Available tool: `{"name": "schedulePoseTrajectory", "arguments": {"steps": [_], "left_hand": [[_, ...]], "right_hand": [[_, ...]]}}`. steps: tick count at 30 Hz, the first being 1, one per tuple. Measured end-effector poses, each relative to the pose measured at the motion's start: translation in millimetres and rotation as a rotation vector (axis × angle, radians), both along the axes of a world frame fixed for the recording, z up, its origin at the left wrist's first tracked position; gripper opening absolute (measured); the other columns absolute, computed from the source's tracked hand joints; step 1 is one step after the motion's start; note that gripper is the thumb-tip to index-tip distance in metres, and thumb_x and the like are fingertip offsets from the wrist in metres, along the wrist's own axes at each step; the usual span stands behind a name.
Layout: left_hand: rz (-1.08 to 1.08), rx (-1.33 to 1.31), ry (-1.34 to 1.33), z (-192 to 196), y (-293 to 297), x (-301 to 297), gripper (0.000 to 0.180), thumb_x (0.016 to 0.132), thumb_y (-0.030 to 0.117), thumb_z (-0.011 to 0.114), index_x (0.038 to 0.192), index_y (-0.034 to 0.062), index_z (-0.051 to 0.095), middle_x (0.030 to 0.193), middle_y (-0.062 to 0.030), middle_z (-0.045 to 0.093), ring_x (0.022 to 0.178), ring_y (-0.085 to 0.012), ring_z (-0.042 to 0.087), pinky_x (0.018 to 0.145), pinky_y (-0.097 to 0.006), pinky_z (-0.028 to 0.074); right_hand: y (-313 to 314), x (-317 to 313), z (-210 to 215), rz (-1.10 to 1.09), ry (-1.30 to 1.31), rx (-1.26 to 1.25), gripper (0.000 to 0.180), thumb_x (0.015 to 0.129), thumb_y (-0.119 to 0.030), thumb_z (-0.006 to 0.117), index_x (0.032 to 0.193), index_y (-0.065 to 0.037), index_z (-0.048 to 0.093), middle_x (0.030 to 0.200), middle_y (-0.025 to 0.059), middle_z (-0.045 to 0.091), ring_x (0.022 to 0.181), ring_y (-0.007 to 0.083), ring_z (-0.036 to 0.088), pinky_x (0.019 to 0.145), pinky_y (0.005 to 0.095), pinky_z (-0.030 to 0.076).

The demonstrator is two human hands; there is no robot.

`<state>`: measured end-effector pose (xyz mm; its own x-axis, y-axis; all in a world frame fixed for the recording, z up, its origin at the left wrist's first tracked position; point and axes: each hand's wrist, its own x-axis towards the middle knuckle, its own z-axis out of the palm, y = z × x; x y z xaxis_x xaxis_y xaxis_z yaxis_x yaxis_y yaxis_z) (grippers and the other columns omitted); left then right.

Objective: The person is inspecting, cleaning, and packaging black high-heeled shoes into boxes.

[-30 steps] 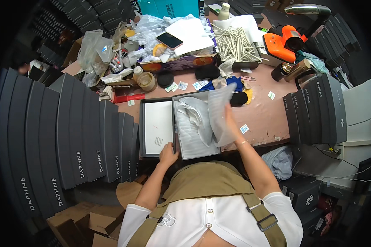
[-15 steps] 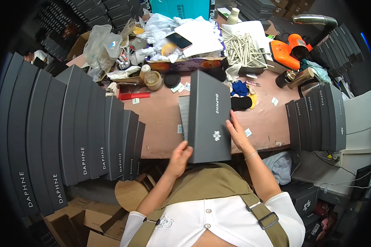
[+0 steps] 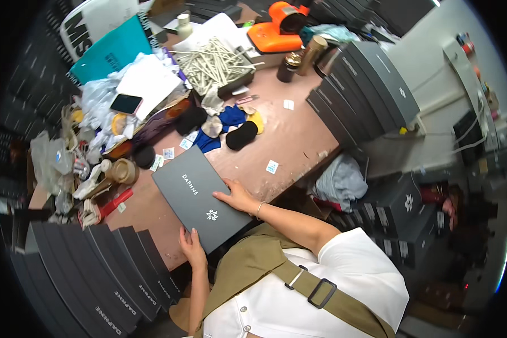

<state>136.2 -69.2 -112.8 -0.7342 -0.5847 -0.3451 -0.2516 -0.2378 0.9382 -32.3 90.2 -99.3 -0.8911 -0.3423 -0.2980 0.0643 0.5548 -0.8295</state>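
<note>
A dark grey lidded shoebox (image 3: 181,198) lies on the near part of the table, with its lid down and its printed top facing up. My right hand (image 3: 238,197) grips its right edge, the thumb resting on the lid. At the near left corner, my left hand (image 3: 193,247) holds the box's side, fingertips showing along the edge. What the box contains is hidden. Just beyond it are a black rounded pad (image 3: 242,136) and bunched blue cloth (image 3: 231,116).
Grey boxes (image 3: 90,276) stand in a row at the left, and another stack (image 3: 372,84) at the right. White sticks (image 3: 217,65) fill a tray at the back. A phone (image 3: 127,103) rests among white paper. A red item (image 3: 116,203) and a tape roll (image 3: 124,170) lie left.
The view has swung to the right. The box has gone from tilted up, with a pale lining showing at its left side, to lying flatter and closed. Both hands stay on it.
</note>
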Motion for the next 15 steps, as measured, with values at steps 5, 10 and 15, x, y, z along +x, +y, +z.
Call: {"name": "schedulePoseTrajectory", "arguments": {"steps": [5,10,15], "left_hand": [[-0.257,0.402,-0.113,-33,-49,8,0.05,0.09,0.02,0.064,0.13,-0.003,0.045,0.119,-0.0112,0.058,0.11,-0.0174,0.053,0.094,-0.029,0.041],[-0.462,0.32,-0.333,15,-60,-31,0.057,0.084,0.03,0.071,0.126,-0.0028,0.049,0.116,-0.0091,0.059,0.109,-0.0185,0.053,0.096,-0.032,0.04],[-0.532,0.251,0.234,79,22,-59,0.071,0.084,0.037,0.07,0.133,-0.0062,0.043,0.126,-0.0117,0.053,0.118,-0.0216,0.049,0.099,-0.033,0.04]], "right_hand": [[3,8,-8,0.015,-0.21,-0.026,0.071,0.077,-0.053,0.066,0.126,-0.003,0.054,0.113,0.027,0.054,0.108,0.0356,0.054,0.092,0.0409,0.044],[17,15,-23,0.017,-0.21,-0.171,0.082,0.08,-0.048,0.067,0.143,-0.006,0.035,0.145,0.0263,0.032,0.135,0.035,0.032,0.109,0.039,0.03],[129,-16,131,0.067,-0.092,-0.645,0.081,0.084,-0.03,0.067,0.147,-0.003,0.023,0.148,0.0221,0.029,0.139,0.029,0.027,0.112,0.0386,0.025]]}}
